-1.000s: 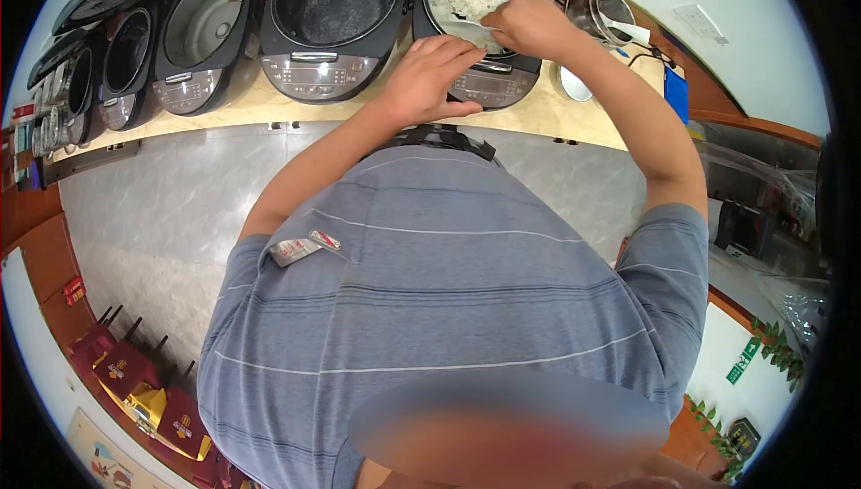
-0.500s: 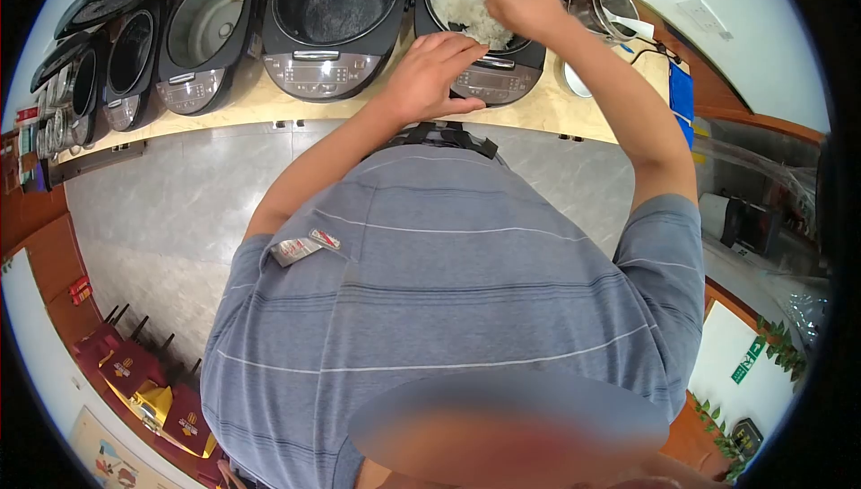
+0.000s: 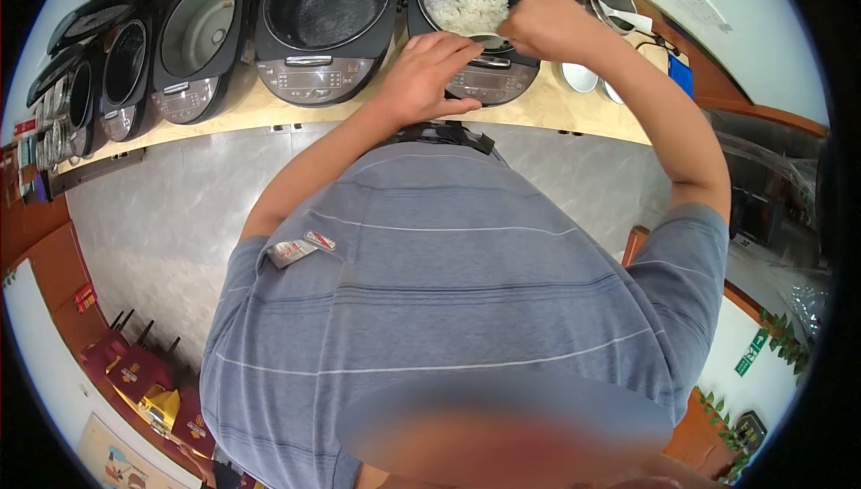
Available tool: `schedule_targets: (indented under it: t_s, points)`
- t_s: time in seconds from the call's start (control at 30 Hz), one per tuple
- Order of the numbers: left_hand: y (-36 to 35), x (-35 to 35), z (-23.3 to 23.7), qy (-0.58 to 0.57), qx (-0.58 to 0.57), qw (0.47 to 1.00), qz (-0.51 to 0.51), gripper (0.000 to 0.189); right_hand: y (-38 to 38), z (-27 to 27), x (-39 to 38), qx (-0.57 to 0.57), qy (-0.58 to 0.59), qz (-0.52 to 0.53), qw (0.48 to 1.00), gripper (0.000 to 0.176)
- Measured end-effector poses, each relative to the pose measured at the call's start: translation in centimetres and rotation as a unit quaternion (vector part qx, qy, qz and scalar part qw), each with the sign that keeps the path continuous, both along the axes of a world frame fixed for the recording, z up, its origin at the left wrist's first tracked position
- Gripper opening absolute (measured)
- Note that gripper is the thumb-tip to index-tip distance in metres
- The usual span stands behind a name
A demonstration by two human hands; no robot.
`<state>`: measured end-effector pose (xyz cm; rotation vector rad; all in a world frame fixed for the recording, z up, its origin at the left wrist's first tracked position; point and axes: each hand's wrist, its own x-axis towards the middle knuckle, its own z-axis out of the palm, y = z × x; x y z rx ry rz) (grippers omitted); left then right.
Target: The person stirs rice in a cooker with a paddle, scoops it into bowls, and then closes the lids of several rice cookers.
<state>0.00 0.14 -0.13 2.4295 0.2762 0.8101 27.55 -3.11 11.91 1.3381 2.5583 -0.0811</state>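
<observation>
From here I barely make out the thin pale utensil; the right hand, clenched on it, hides its handle. I count 5 rounded black rice cookers on the pale yellow desk, the rightmost holding 1 mound of white cooked rice, the loosely spread left hand over its front edge.

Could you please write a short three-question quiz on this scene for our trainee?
1. True or false: white, clumped rice lies inside a round, open black rice cooker.
2. Which bare hand holds the pale, smooth utensil?
3. The third cooker from the right, black-bodied and open, has an inner pot coloured: A) red; B) grey; C) yellow.

Key: 1. True. 2. The right hand. 3. B.
</observation>
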Motion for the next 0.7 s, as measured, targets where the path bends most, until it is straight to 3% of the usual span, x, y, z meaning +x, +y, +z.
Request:
schedule_targets:
  t_s: [0.17, 0.23, 0.37, 0.57, 0.7]
  points:
    - [0.0, -0.2, 0.2, 0.003, -0.003, 1.0, -0.001, 0.083, 2.0, -1.6, 0.6, 0.012, -0.006, -0.02, 1.0, 0.017]
    - [-0.1, 0.0, -0.1, -0.01, 0.011, 1.0, 0.011, 0.08, 2.7, -1.9, 2.3, 0.099, 0.004, -0.065, 0.993, 0.016]
    - [0.0, 0.0, -0.1, -0.016, 0.011, 1.0, 0.011, 0.08, 3.3, -2.5, 3.6, 0.124, 0.013, -0.109, 0.986, 0.018]
    - [-0.1, -0.2, 0.2, -0.009, -0.001, 1.0, 0.009, 0.082, 0.9, -6.0, -0.4, 0.079, 0.085, -0.153, 0.981, 0.02]
    - [-0.2, -0.1, 0.3, -0.007, -0.001, 1.0, 0.009, 0.082, -1.5, -2.7, -0.1, 0.016, 0.09, -0.14, 0.986, 0.024]
